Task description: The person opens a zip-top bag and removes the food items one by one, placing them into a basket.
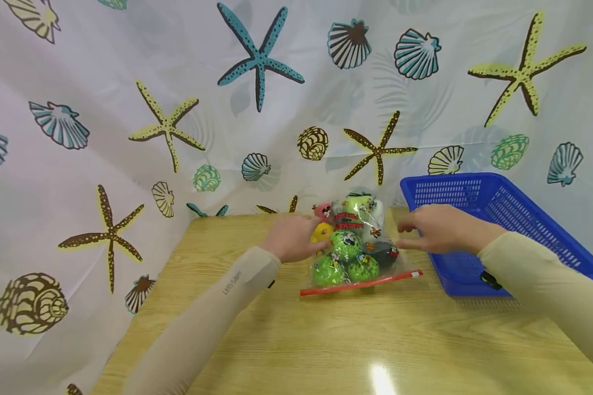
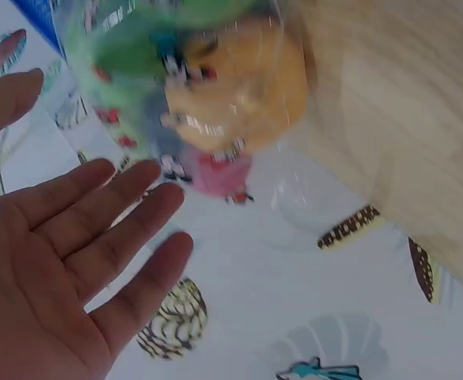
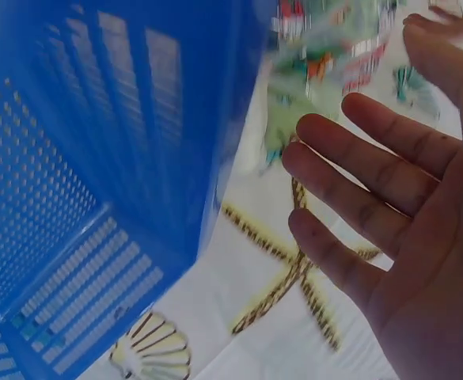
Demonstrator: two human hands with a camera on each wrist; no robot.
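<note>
While the clear bag [image 1: 358, 241] lies on the tabletop [image 1: 286, 345], the left hand [image 1: 292, 237] and right hand [image 1: 437, 227] flank it, fingers spread, gripping nothing. If the red zip [image 1: 361, 284] isn't sealed, lifting could spill the green balls [image 1: 328, 271]. Inverted print reads "Mickey and Friends"; the left sleeve [image 1: 217, 307], seemingly "Let's Slim".

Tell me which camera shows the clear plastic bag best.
Head view: nearly the whole clear plastic bag is in sight, down to its red strip. The left wrist view cuts it off at the top; the right wrist view catches only a blurred part.
</note>
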